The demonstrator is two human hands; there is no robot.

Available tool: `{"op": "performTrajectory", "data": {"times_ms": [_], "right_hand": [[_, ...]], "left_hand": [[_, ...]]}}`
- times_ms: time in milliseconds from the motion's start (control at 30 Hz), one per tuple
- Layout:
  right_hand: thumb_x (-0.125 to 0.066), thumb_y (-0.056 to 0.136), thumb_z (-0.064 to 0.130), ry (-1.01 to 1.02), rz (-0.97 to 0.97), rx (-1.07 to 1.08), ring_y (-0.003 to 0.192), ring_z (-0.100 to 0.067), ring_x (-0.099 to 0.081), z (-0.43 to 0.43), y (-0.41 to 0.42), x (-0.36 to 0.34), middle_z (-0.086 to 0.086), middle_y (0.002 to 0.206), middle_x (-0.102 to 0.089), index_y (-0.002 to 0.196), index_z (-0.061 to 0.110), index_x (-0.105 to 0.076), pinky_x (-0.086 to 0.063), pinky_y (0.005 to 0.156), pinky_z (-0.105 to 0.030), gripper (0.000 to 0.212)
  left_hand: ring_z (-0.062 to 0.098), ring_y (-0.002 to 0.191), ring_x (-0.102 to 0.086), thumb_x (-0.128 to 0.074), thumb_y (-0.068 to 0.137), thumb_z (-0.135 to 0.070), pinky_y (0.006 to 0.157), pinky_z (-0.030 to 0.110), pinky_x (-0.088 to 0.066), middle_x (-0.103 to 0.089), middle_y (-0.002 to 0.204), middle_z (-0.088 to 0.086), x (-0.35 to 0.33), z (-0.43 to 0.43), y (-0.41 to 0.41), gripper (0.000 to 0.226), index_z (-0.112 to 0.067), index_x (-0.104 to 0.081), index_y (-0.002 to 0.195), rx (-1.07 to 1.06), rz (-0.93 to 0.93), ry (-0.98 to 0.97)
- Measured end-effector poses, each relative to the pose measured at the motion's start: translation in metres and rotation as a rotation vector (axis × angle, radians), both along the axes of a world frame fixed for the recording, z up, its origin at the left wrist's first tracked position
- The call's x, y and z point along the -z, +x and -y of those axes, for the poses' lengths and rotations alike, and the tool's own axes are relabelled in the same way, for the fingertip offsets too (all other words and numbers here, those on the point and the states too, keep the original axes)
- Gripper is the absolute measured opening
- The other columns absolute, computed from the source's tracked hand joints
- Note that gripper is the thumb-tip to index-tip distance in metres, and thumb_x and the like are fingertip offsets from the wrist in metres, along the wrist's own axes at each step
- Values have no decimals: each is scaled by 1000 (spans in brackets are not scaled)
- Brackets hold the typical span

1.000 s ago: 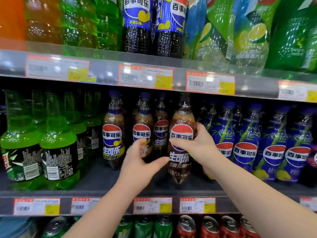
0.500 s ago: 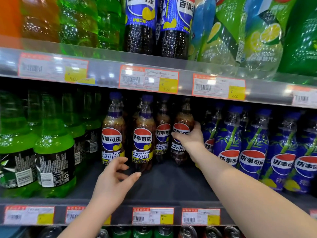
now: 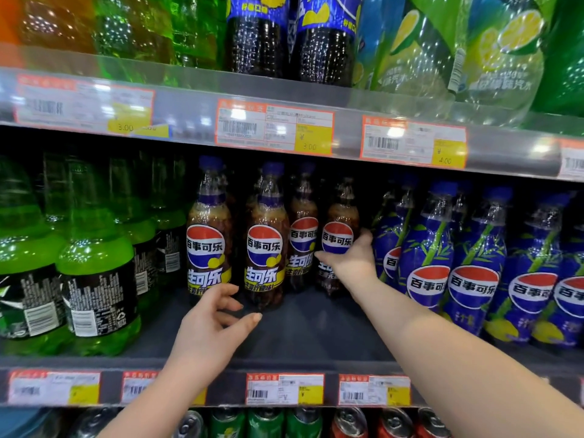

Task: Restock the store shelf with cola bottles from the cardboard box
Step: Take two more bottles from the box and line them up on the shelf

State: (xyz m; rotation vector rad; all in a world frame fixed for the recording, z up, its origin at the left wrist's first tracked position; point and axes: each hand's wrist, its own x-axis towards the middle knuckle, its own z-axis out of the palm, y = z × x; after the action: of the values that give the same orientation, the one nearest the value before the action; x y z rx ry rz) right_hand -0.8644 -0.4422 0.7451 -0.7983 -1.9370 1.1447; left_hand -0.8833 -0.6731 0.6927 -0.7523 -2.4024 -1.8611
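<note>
Now pushed deep onto the shelf [image 3: 316, 343], nearly stocked, the cola bottle [image 3: 338, 237] stays clasped by the right hand [image 3: 352, 263]; the left hand [image 3: 208, 330] hangs with fingers relaxed.

We see clear, glossy plastic in the cola bottle [image 3: 343, 213] that our right hand [image 3: 354, 263] grips, with a slick printed label [image 3: 336, 238] by the fingers [image 3: 363, 240]. The shelf deck [image 3: 316, 330] beneath our left hand [image 3: 208, 330] looks dark, smooth and matt. Below it, the paper price tags [image 3: 284, 388] sit behind shiny film.
</note>
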Motion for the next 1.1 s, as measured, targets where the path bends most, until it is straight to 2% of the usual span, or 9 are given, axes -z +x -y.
{"op": "performTrajectory", "data": {"times_ms": [167,333,533,700,900,1000,1100], "right_hand": [[-77,71,12,-9,36,25,119,-33,-51,0,-4,10,-17,134,-48,144,14,-19,-45,94,-37,93],[-75,73,6,-41,-1,-3,123,-30,-49,-6,-8,12,-15,136,-48,145,13,-16,-42,101,-38,93],[-73,75,7,-65,5,8,118,-29,-52,-8,-9,13,-16,130,-52,130,3,-31,-42,90,-30,70],[-72,77,9,-22,2,14,120,-31,-52,-8,-10,20,-17,132,-51,137,5,-29,-44,97,-36,74],[-71,78,13,14,46,6,129,-30,-44,0,-5,19,-16,141,-43,148,8,-4,-38,108,-41,97],[-74,74,14,68,60,22,130,-32,-42,8,3,15,-18,142,-42,147,6,-12,-37,109,-44,96],[-74,72,13,144,55,-3,121,-34,-50,22,20,9,-20,130,-52,137,6,-34,-43,102,-44,77]], "left_hand": [[12,72,-59,-76,73,-14,65,22,-45,-62,92,2,0,-1,0,40,-22,-54,105,6,2,1],[12,69,-59,-76,73,-14,67,24,-45,-61,93,2,3,0,-2,40,-25,-52,102,9,6,0],[15,68,-59,-77,72,-16,68,27,-48,-61,90,-1,5,-1,-4,39,-39,-48,85,17,-18,-25],[14,68,-58,-76,73,-17,70,29,-49,-61,89,-1,5,0,-5,35,-32,-51,92,11,-6,-23],[15,70,-59,-75,74,-20,73,32,-50,-60,87,-4,3,-1,-4,37,-25,-51,103,7,-14,-55],[16,71,-59,-74,75,-21,74,32,-51,-59,85,-6,2,0,-3,37,-24,-52,104,14,-26,-69],[11,66,-56,-73,76,-20,70,27,-48,-57,83,-8,0,2,-2,36,-24,-51,104,13,-50,-62]]}}
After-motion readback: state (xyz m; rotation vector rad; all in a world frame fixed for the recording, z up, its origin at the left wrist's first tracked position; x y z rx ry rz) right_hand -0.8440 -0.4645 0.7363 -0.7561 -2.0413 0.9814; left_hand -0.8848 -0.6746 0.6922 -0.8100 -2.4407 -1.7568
